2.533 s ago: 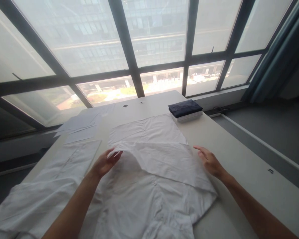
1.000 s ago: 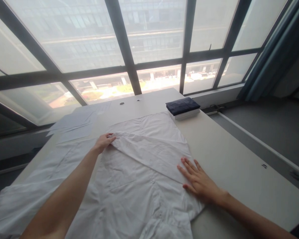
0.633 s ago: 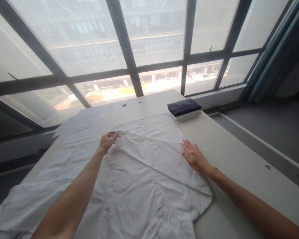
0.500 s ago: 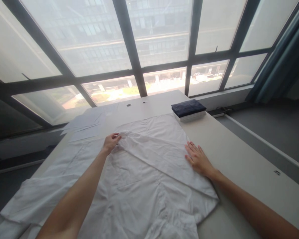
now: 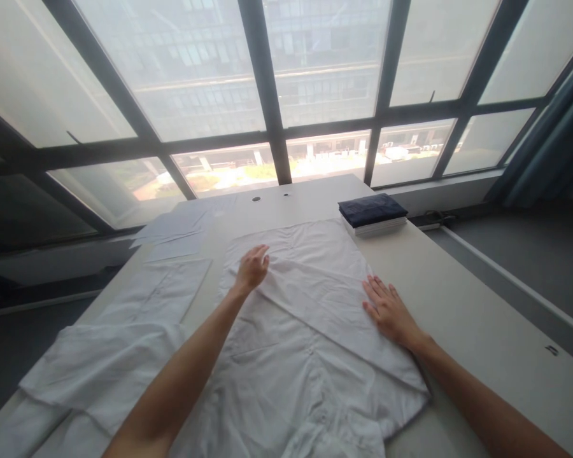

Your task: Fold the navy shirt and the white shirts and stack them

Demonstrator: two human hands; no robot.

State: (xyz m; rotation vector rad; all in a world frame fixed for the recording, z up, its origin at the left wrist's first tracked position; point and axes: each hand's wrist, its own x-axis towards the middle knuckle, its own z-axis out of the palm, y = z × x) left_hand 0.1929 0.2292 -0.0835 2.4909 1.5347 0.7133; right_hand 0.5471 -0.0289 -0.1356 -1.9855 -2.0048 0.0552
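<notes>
A white button-up shirt lies spread on the table, wrinkled, with its buttoned front and collar toward me. One sleeve is folded diagonally across it, from the lower right to the upper left. My left hand is over the upper left of the shirt, at the sleeve's far end, fingers stretched forward and thumb apart; that end is partly hidden beneath it. Flat against the sleeve's fold at the shirt's right edge rests my right hand, fingers spread.
Other white garments lie on the left of the white table, with white sheets beyond them. A folded dark navy cloth sits on a white stack at the far right. Large windows stand behind the table.
My left hand has moved rightward over the shirt from the sleeve's end, its pinch loosened. My right hand stays in place on the fabric. The view has shifted slightly.
</notes>
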